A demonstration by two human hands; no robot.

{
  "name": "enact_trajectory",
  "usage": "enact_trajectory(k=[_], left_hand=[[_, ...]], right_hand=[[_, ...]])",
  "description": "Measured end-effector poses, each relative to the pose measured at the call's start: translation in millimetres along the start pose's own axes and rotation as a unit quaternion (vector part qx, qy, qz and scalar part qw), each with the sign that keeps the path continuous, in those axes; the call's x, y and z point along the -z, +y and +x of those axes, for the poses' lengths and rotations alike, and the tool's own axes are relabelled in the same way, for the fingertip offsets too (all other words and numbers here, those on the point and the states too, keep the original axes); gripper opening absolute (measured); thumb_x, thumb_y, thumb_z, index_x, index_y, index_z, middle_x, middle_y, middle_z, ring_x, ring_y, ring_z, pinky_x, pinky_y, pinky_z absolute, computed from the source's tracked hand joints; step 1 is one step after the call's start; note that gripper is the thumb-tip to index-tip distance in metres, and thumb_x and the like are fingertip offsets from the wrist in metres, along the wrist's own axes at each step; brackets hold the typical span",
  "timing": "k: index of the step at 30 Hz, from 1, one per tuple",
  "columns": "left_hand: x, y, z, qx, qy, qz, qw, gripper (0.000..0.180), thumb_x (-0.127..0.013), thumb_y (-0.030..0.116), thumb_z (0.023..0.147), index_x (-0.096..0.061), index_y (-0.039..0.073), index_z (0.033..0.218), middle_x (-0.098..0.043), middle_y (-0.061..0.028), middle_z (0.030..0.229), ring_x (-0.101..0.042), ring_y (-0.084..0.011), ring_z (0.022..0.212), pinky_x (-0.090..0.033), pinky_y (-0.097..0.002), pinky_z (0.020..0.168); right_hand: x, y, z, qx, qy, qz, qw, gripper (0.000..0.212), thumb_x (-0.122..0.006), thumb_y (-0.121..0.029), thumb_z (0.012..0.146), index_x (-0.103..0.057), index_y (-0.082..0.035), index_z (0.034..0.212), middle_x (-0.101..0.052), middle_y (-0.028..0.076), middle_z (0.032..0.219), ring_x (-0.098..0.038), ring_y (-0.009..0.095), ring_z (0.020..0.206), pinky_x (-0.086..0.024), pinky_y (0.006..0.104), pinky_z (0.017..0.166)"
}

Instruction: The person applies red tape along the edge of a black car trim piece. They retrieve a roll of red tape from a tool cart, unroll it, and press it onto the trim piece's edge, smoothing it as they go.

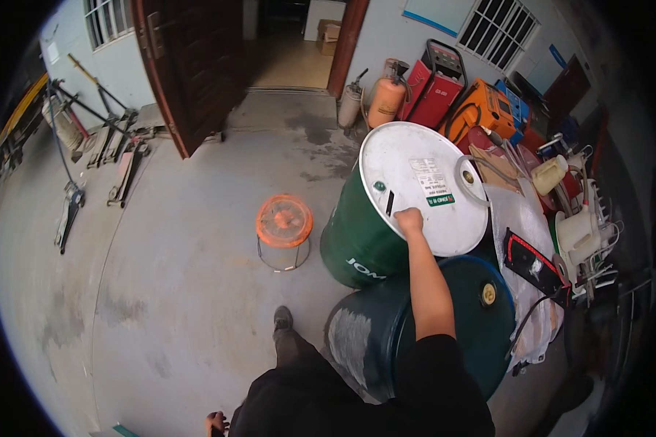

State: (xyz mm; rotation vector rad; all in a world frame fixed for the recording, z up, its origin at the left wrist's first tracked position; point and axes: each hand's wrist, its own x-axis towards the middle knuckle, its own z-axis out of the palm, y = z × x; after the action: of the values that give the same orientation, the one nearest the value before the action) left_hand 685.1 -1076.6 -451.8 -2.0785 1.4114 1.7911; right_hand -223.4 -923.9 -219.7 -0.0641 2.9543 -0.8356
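Note:
My right hand (409, 221) is over the near left part of the white lid of a green drum (357, 237), its fingers closed. A slim black object (391, 202) sticks out at the fingertips; its kind is too small to tell. Beside it on the lid are a small green cap (380, 186) and a printed label (428, 172). At the lower edge hangs my left hand (216, 422), low by my side. Its fingers are curled by something dark, mostly cut off by the picture's edge.
A dark green drum (455, 320) stands under my right arm. Left of the drums is an orange-topped stool (283, 221). Floor jacks (126, 173) stand at the far left, near an open brown door (197, 73). Gas cylinders (386, 98) and a red machine (434, 87) line the wall.

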Motion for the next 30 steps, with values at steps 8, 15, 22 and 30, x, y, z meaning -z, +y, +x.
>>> enact_trajectory(k=[8,15,22,30], left_hand=[[-56,318,40,-0.116,-0.062,0.091,0.987,0.028,-0.053,0.025,0.096,-0.063,-0.001,0.104,-0.064,-0.0082,0.084,-0.066,-0.0190,0.066,-0.049,-0.0311,0.052],[-29,386,182,-0.188,-0.165,0.246,0.936,0.027,-0.053,0.021,0.093,-0.064,-0.001,0.103,-0.064,-0.0091,0.082,-0.064,-0.0196,0.060,-0.049,-0.0324,0.047],[-22,480,330,-0.083,-0.160,0.283,0.942,0.020,-0.050,0.017,0.087,-0.061,0.002,0.080,-0.058,-0.0100,0.063,-0.061,-0.0227,0.047,-0.048,-0.0359,0.040],[-39,676,337,-0.178,-0.193,0.328,0.907,0.017,-0.051,0.017,0.086,-0.062,0.005,0.089,-0.061,-0.0078,0.072,-0.063,-0.0194,0.055,-0.044,-0.0317,0.042]], right_hand=[[-11,-37,6,-0.111,-0.015,-0.086,0.990,0.044,-0.074,-0.034,0.070,-0.073,0.004,0.093,-0.071,0.027,0.099,-0.068,0.042,0.097,-0.054,0.0480,0.087],[-20,-46,6,-0.152,0.002,-0.096,0.984,0.033,-0.074,-0.031,0.071,-0.076,-0.002,0.086,-0.072,0.023,0.091,-0.069,0.040,0.091,-0.055,0.0450,0.084],[-27,-40,10,-0.207,0.013,-0.076,0.975,0.034,-0.079,-0.032,0.067,-0.076,-0.002,0.083,-0.073,0.020,0.086,-0.071,0.034,0.084,-0.055,0.0403,0.078],[-19,-38,3,-0.195,0.080,-0.005,0.977,0.026,-0.074,-0.026,0.068,-0.074,-0.002,0.079,-0.072,0.019,0.081,-0.069,0.034,0.075,-0.054,0.0413,0.074]])
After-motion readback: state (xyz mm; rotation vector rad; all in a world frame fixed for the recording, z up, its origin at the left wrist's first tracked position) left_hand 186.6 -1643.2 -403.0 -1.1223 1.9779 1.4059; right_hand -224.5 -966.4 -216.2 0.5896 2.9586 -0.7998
